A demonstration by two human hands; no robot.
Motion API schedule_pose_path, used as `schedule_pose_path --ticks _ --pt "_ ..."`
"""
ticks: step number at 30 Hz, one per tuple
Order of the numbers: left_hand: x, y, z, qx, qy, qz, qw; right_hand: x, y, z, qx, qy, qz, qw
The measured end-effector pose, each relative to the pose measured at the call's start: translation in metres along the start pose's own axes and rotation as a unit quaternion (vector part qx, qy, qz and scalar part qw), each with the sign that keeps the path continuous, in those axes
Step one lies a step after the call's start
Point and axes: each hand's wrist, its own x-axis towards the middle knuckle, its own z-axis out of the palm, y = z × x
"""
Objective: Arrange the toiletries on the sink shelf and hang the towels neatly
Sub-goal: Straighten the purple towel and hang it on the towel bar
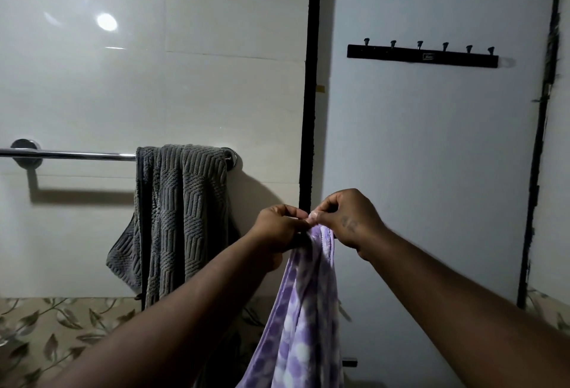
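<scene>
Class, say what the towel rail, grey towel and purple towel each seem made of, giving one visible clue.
Towel rail: polished metal, probably chromed; it glints.
Grey towel: thick textile, matte; ribbed geometric relief.
Purple towel: soft fleecy cloth, apparently; fuzzy dotted surface.

Home bathrm: towel rail [77, 154], tiled wall [154, 79].

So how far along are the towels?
Done: grey towel hangs bunched at the right end of the towel rail. In hand: left hand and right hand pinch the top of the purple checked towel. Left: hanging it; the rail's left stretch and the hook rack are bare. Sink shelf: out of view.
</scene>
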Motion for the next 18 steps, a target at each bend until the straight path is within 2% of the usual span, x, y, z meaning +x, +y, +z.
schedule_pose_path --ticks 8,12,18 --pt "0.005 -0.016 0.004 -0.017 0.018 -0.009 1.0 -0.016 0.009 0.004 -0.058 -0.074 -0.024 0.995" --pt "0.003 -0.018 0.011 -0.043 0.011 -0.015 0.999 -0.026 0.01 0.016 -0.148 -0.019 -0.065 0.987" --pt "0.005 -0.023 0.016 -0.05 -0.004 -0.028 0.998 -0.023 0.024 0.022 -0.173 0.049 -0.098 0.979"
